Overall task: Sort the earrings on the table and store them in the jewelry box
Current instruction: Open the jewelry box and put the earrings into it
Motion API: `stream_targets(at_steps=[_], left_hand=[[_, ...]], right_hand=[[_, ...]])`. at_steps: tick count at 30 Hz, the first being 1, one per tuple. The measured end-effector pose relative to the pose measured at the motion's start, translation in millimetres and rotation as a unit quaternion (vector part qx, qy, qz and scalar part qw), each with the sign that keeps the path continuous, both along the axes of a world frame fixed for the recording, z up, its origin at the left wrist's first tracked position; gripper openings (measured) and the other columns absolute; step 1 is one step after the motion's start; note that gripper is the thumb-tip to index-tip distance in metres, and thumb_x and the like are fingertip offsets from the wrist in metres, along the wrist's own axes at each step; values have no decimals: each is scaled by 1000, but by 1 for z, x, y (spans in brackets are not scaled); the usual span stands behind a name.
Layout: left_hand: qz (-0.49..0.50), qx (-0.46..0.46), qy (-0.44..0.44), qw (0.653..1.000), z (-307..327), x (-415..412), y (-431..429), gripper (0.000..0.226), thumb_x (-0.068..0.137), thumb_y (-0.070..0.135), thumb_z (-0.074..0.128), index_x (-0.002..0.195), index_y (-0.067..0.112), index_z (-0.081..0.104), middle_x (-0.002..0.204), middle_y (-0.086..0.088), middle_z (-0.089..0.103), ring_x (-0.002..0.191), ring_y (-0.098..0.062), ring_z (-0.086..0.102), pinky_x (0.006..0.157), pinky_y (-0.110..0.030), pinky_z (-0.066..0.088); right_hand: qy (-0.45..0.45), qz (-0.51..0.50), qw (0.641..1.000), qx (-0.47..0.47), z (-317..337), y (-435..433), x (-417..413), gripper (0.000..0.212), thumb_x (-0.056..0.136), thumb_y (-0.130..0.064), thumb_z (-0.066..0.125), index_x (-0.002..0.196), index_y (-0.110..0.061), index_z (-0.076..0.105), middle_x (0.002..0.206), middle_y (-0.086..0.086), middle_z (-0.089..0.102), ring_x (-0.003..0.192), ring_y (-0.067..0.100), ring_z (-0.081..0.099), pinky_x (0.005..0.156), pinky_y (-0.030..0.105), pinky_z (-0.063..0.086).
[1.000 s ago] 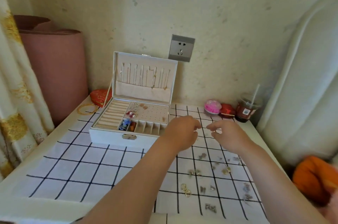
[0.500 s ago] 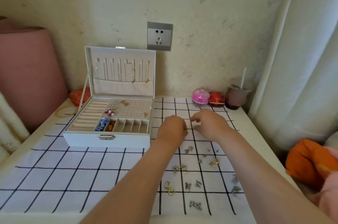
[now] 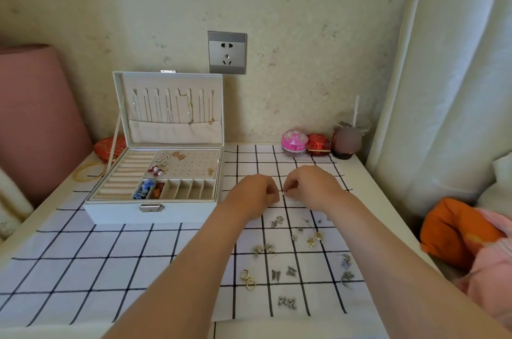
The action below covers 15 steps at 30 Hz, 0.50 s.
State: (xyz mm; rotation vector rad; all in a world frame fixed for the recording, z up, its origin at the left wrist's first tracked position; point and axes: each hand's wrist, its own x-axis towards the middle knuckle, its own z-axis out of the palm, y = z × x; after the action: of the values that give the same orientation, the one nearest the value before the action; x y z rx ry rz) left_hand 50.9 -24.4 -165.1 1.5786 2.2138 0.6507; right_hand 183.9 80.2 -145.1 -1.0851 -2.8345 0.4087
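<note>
Now the hands come together beside the jewelry box point(image 3: 149, 211) — right hand point(image 3: 310, 186) pinching a tiny earring point(image 3: 284, 193), left hand point(image 3: 256, 190) curled close, its hold unclear — probably readying it for storing.

My right hand point(image 3: 310, 186) pinches a tiny pale piece point(image 3: 284, 192), too small to name. The curled fingers of my left hand point(image 3: 256, 191) hide whether they hold it too. The edges cut off the pink roll point(image 3: 33, 117) far left and the pink cloth point(image 3: 493, 277) near right.
</note>
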Motion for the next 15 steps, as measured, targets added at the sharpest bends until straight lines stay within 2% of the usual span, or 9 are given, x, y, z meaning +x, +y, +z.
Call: stream_targets(at_steps=[7, 15], left_hand=[[-17, 5, 0, 1000, 0, -2, -3, 16, 91, 18, 64, 104, 25, 68, 103, 6, 66, 94, -13, 60, 84, -28, 50], [-13, -25, 45, 999, 6, -4, -4, 11, 87, 27, 70, 97, 31, 72, 85, 16, 61, 92, -10, 60, 89, -33, 53]], right_hand=[[47, -13, 999, -20, 8, 1, 6, 16, 92, -20, 65, 102, -28, 76, 108, -11, 70, 102, 10, 64, 90, 34, 54], [28, 7, 999, -30, 3, -3, 3, 19, 93, -24, 64, 104, -33, 76, 112, -12, 72, 102, 9, 64, 88, 30, 53]])
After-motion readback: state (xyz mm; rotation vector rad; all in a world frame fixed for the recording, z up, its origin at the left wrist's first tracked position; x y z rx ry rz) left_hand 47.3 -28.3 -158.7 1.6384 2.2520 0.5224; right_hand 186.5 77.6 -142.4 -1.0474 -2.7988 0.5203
